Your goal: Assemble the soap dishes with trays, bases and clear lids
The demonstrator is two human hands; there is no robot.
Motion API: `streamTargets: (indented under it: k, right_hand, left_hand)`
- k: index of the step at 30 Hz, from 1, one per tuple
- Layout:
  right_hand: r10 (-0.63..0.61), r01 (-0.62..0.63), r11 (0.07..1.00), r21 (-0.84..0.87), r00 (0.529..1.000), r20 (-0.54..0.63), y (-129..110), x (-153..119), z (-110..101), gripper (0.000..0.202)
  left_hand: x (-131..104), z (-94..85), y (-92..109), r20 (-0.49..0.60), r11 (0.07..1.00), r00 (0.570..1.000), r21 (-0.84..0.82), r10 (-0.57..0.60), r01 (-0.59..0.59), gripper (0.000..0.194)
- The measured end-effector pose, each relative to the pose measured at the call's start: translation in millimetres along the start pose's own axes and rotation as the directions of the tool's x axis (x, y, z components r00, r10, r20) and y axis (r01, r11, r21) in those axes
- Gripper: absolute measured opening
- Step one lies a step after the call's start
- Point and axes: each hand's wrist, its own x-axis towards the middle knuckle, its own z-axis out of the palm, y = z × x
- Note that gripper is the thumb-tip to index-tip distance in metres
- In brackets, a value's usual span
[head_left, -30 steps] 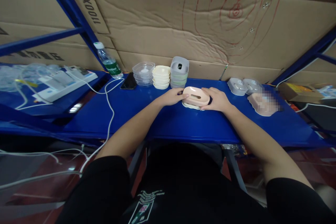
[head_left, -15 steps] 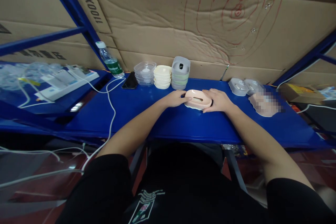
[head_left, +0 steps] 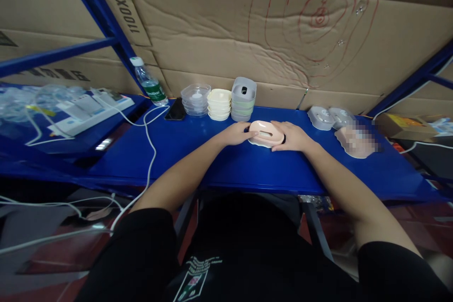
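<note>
A pink oval plastic box [head_left: 261, 138] with a slot in its top rests on the blue table in front of me. My left hand [head_left: 238, 133] grips its left end, the thumb lying over the top near the slot. At the opposite end, my right hand [head_left: 290, 135] is wrapped round the box, fingers on the upper rim and thumb low at the side. Behind the box stand a stack of grey and green plastic parts [head_left: 243, 99], a stack of cream trays [head_left: 219, 104] and clear plastic trays [head_left: 196, 100].
Grey plastic boxes [head_left: 321, 118] and a partly blurred pink box [head_left: 348, 142] lie to the right. At left are a water bottle [head_left: 151, 84], a black phone [head_left: 175, 109], a white cable [head_left: 153, 144] and a power strip [head_left: 85, 115]. Cardboard [head_left: 212, 23] walls the back.
Both hands keep their grip on the pink box, which has shifted very slightly to the left. The stacks and other boxes stay in place.
</note>
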Motion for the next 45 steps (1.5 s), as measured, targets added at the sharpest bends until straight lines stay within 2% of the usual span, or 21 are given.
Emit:
streamTargets:
  k: [9,16,22,27,33,39,45]
  right_hand:
    - [0.028,-0.024,0.993,0.119,0.999,-0.034,8.1,-1.6,6.3,0.136]
    - [0.043,-0.037,0.991,0.127,0.998,-0.046,15.3,-4.1,9.4,0.129]
    - [0.036,-0.031,0.993,0.116,0.999,-0.04,13.8,-4.0,8.5,0.134]
    - [0.048,-0.044,0.991,0.127,0.998,-0.028,14.1,-2.4,9.2,0.142]
    - [0.062,-0.059,0.987,0.151,0.998,-0.016,15.6,-1.3,9.6,0.143]
    - [0.026,-0.021,0.986,0.164,0.999,-0.032,14.9,-1.5,9.5,0.135]
    - [0.021,-0.017,0.988,0.155,1.0,-0.019,9.9,-0.8,4.8,0.139]
  left_hand:
    - [-1.6,-3.1,4.9,0.035,0.998,0.999,0.067,-0.013,0.011,0.058]
    - [-1.2,-2.0,1.8,0.011,0.997,1.0,0.071,-0.023,0.022,0.061]
    - [-1.2,-0.1,-1.8,0.029,0.997,1.0,0.08,-0.005,0.003,0.061]
    - [-1.8,3.8,-5.0,-0.033,0.997,0.998,0.052,-0.05,0.052,0.075]
    - [-3.9,0.6,2.5,0.004,1.0,1.0,0.026,0.009,-0.009,0.057]
    - [-3.3,0.0,5.5,-0.002,1.0,1.0,0.023,-0.002,0.002,0.056]
    - [-4.4,0.3,3.9,-0.015,1.0,0.999,0.001,-0.029,0.029,0.062]
